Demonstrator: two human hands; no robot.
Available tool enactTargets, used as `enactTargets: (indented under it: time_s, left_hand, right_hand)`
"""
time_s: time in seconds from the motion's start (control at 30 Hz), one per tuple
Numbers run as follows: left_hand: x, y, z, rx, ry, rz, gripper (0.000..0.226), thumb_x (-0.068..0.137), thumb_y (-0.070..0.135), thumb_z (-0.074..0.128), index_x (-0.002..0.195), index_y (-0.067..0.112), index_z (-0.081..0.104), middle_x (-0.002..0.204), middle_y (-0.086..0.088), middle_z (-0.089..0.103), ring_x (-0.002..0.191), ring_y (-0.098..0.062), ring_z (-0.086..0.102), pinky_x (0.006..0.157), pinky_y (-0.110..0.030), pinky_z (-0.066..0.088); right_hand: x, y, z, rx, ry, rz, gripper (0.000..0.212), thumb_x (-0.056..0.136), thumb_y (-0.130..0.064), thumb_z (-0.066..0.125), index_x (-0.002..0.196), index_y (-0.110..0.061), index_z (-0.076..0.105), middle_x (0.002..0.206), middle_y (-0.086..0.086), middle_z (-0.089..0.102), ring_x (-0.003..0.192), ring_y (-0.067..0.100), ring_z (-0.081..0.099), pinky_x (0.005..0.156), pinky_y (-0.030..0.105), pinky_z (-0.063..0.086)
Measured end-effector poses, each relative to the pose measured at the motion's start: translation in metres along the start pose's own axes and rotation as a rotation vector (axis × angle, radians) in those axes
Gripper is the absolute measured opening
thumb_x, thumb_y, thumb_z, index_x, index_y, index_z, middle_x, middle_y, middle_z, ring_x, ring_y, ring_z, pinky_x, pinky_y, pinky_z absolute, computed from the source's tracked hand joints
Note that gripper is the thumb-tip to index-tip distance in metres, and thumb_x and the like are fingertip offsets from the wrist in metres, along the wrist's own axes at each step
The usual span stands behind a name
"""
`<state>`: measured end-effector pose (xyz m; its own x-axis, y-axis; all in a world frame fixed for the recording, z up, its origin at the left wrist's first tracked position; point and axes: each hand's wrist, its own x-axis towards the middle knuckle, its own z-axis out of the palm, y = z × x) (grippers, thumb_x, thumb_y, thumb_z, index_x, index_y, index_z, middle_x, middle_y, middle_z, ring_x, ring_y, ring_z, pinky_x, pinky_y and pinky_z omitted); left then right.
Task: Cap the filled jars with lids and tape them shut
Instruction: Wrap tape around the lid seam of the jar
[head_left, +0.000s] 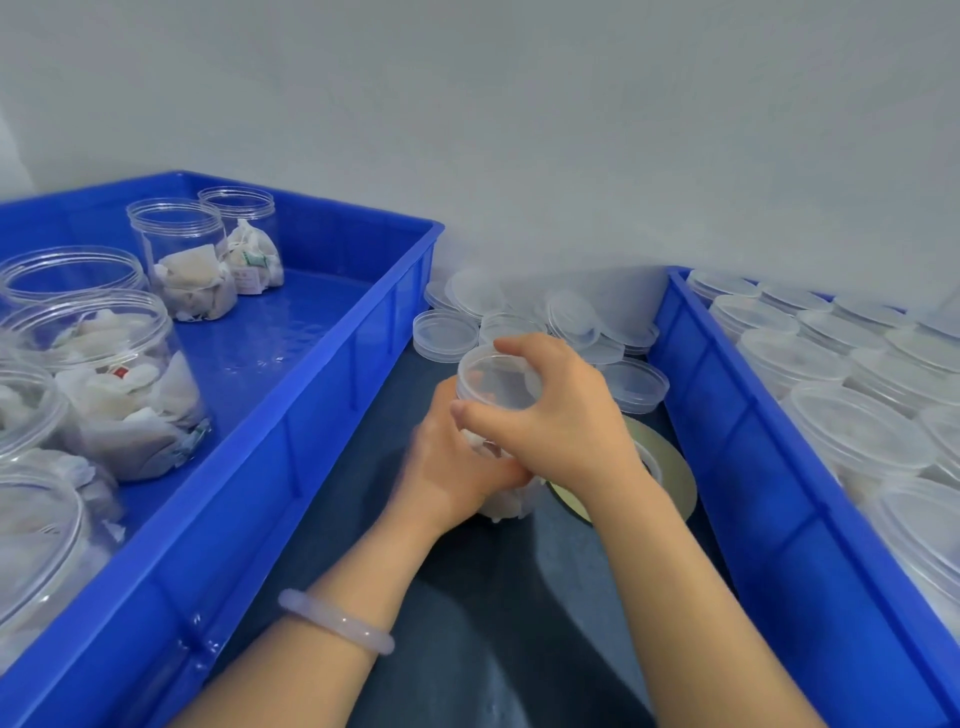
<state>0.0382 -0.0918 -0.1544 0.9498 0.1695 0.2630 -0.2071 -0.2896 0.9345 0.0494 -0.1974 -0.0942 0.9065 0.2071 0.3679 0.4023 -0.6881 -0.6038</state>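
A blue crate (311, 415) at left is filled with uncapped jars (176, 254) of white sachets, and a pale bracelet (337, 621) is worn on the left forearm. On the dark table (519, 597) between the crates, the filled jar (506, 501) is gripped round its body by the left hand (452, 467); its side is mostly hidden by both hands, with white contents seen at the base. A clear lid (496, 376) is set on its mouth and clasped by the curled fingers of the right hand (561, 415); loose lids (519, 312) are piled behind, a tape roll (675, 478) is laid flat, half covered by the right wrist, and capped jars (831, 431) are packed in the right crate (779, 519).
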Motion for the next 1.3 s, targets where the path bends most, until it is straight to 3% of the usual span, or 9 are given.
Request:
enactTargets:
  time_s: [0.1,0.23,0.37,0.47,0.63,0.73,0.87,1.13,1.3]
  left_hand:
    - [-0.004,-0.003,-0.003,0.021,0.059,0.002,0.062,0.043,0.054,0.074,0.097,0.064,0.047,0.096,0.028,0.065,0.093,0.013,0.058,0.066,-0.006,0.046]
    - [-0.007,-0.007,-0.005,-0.019,0.086,-0.027,0.069,0.048,0.059,0.076,0.111,0.056,0.049,0.112,0.029,0.059,0.108,0.011,0.052,0.086,-0.016,0.046]
    - [0.001,-0.008,-0.01,0.066,0.07,-0.166,0.09,0.067,0.057,0.071,0.144,0.025,0.037,0.136,0.003,0.049,0.124,-0.012,0.048,0.103,-0.034,0.042]
    - [-0.001,-0.007,-0.007,0.214,0.141,-0.246,0.075,0.059,0.075,0.055,0.109,0.02,0.05,0.111,0.002,0.055,0.103,-0.016,0.054,0.078,-0.034,0.048]
    - [-0.011,-0.007,-0.008,0.302,0.12,-0.11,0.045,0.07,0.056,0.07,0.055,0.02,0.048,0.055,0.011,0.052,0.055,-0.004,0.048,0.049,-0.017,0.034]
    - [-0.015,-0.007,-0.004,0.209,-0.084,-0.05,0.005,0.079,0.032,0.073,0.081,0.032,0.069,0.078,0.016,0.07,0.059,0.004,0.06,0.066,-0.007,0.045]
    - [-0.017,-0.009,0.006,0.132,-0.221,-0.039,0.039,0.083,0.024,0.069,0.121,0.027,0.061,0.11,0.012,0.068,0.065,-0.006,0.068,0.079,-0.027,0.054]
    - [-0.012,-0.008,0.001,-0.122,-0.119,-0.158,0.021,0.082,0.01,0.072,0.102,0.016,0.073,0.07,0.006,0.072,0.054,-0.004,0.063,0.052,-0.015,0.048]
    - [-0.011,-0.009,0.0,0.014,-0.079,-0.117,0.014,0.084,0.013,0.069,0.08,0.025,0.071,0.066,0.006,0.07,0.055,-0.008,0.066,0.06,-0.025,0.056]
  right_hand:
    - [0.0,0.003,0.008,-0.067,0.117,0.011,0.079,0.064,-0.061,0.072,0.133,-0.028,0.05,0.141,-0.01,0.042,0.127,0.013,0.039,0.096,0.028,0.036]
    - [-0.003,0.019,-0.002,0.29,0.112,0.06,0.078,0.081,-0.063,0.055,0.146,-0.026,0.033,0.154,-0.005,0.027,0.138,0.002,0.022,0.105,0.021,0.02]
    - [-0.02,0.066,-0.018,-0.218,-0.077,0.36,0.05,0.091,-0.048,0.051,0.131,-0.019,0.049,0.128,0.003,0.057,0.116,0.023,0.051,0.094,0.033,0.041]
    - [-0.043,0.084,-0.007,-0.527,-0.3,0.337,0.057,0.085,-0.063,0.049,0.118,-0.017,0.057,0.127,0.001,0.051,0.119,0.025,0.045,0.102,0.037,0.035]
    - [-0.052,0.078,-0.008,-0.379,-0.127,0.251,0.032,0.078,-0.05,0.061,0.084,-0.019,0.059,0.09,-0.008,0.059,0.096,0.018,0.054,0.087,0.031,0.038]
    - [-0.055,0.074,-0.014,-0.262,-0.053,0.255,0.024,0.072,-0.045,0.057,0.081,-0.023,0.056,0.074,-0.012,0.056,0.082,0.014,0.052,0.081,0.03,0.038]
    - [-0.058,0.069,-0.015,-0.203,-0.014,0.178,0.035,0.07,-0.062,0.053,0.075,-0.028,0.053,0.066,-0.009,0.057,0.076,0.014,0.053,0.069,0.027,0.031]
    - [-0.059,0.068,-0.012,-0.215,0.026,0.175,0.052,0.063,-0.076,0.055,0.071,-0.025,0.057,0.064,-0.008,0.06,0.068,0.007,0.054,0.056,0.024,0.035]
    - [-0.059,0.067,-0.009,-0.218,0.036,0.195,0.049,0.064,-0.074,0.053,0.073,-0.026,0.056,0.066,-0.013,0.059,0.066,0.002,0.053,0.056,0.021,0.039]
